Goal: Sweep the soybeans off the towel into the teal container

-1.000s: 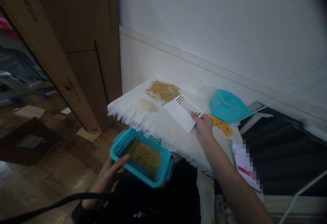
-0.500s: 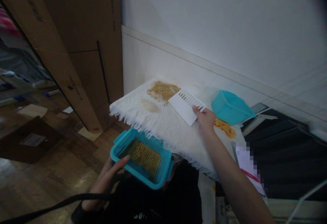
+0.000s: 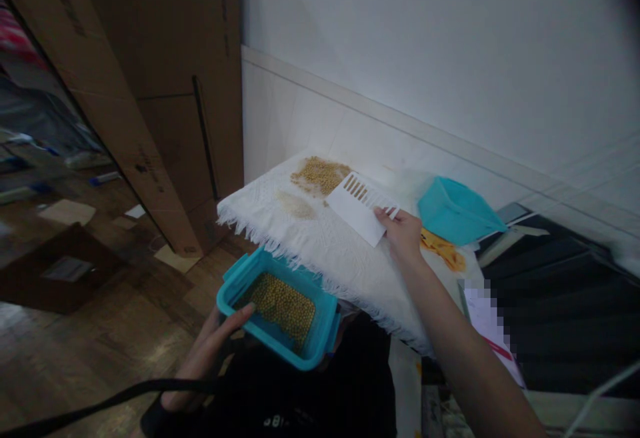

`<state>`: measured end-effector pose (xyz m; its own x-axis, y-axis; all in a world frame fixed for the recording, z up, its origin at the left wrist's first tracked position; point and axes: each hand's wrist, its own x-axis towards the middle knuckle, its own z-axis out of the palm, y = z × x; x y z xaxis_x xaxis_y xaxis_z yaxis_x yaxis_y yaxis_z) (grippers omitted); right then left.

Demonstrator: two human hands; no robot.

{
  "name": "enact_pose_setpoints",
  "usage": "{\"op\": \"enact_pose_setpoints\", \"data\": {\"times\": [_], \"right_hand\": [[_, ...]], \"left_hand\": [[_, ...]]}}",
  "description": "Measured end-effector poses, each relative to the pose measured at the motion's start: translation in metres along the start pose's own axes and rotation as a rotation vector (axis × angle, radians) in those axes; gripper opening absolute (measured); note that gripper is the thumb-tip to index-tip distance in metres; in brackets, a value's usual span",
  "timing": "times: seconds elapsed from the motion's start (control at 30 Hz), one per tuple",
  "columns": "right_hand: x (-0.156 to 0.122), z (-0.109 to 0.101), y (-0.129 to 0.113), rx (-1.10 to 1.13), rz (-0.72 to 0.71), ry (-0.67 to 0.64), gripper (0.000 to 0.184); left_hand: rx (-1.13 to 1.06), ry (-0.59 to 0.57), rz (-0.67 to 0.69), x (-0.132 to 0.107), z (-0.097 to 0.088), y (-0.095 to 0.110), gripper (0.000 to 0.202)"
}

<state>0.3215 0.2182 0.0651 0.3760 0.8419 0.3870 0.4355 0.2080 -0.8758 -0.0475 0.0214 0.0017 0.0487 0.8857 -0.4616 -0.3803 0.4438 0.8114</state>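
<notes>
Indoors, fringed white cloth (image 3: 320,245) beside pale wall (image 3: 425,51), cardboard box (image 3: 170,145), wood floor (image 3: 105,351), left hand (image 3: 213,339) gripping teal container (image 3: 324,328), right hand (image 3: 404,233) pinching slotted card (image 3: 353,213)

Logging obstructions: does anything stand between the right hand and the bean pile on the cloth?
Only the white slotted card, held by the right hand; its far end is at the right edge of the bean pile. Nothing else visible intervenes.

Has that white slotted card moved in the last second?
Yes, slightly: the right hand has shifted the white card away from the near fringed edge of the tablecloth, toward the wall.
</notes>
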Motion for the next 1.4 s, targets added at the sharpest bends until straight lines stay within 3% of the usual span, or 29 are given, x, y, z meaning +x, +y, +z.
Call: {"op": "enact_pose_setpoints", "data": {"times": [0.33,0.53,0.8,1.03,1.4], "right_hand": [[0.007,0.009,-0.009,0.034,0.031,-0.005,0.063],[0.01,0.009,-0.01,0.05,0.069,-0.022,0.062],[0.015,0.009,-0.018,0.053,0.082,-0.075,0.062],[0.025,0.007,-0.023,0.003,0.008,-0.092,0.059],[0.029,0.002,-0.028,-0.12,-0.087,-0.088,0.054]], "left_hand": [[-0.068,-0.011,0.03,-0.005,0.004,0.002,0.079],[-0.044,0.049,0.005,-0.002,0.002,0.0,0.08],[-0.059,0.015,0.001,-0.003,0.001,0.0,0.077],[-0.051,-0.012,0.014,-0.001,-0.004,-0.006,0.075],[-0.059,0.0,0.001,-0.005,0.003,0.001,0.079]]}}
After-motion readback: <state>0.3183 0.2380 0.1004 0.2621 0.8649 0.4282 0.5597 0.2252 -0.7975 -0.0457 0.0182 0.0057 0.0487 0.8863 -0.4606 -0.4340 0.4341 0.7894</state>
